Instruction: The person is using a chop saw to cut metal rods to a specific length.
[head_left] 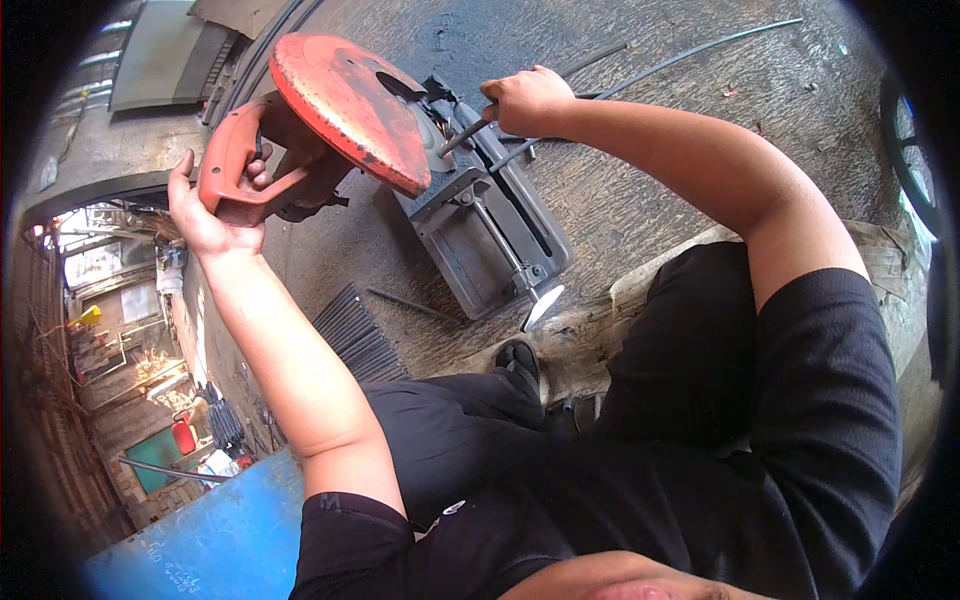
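My left hand point(222, 218) is wrapped around the orange D-shaped handle point(232, 150) of a chop saw, fingers near the dark trigger. The saw's worn orange round guard point(350, 105) is tilted up over its grey metal base point(560, 240). A screw clamp point(495, 235) with a pale crank handle point(541, 308) lies along the base. My right hand point(528, 102) is closed around a dark metal rod point(465, 136), whose near end reaches under the guard. A second long thin rod point(690, 55) runs from the base toward the far right. The guard hides the blade.
Cut dark rods point(358, 335) lie in a row on the floor left of the saw, with one loose rod point(412, 303) beside them. My sandalled foot point(518, 362) is near the base. A blue panel point(210, 530) stands at lower left. Metal sheets point(170, 55) lie at far left.
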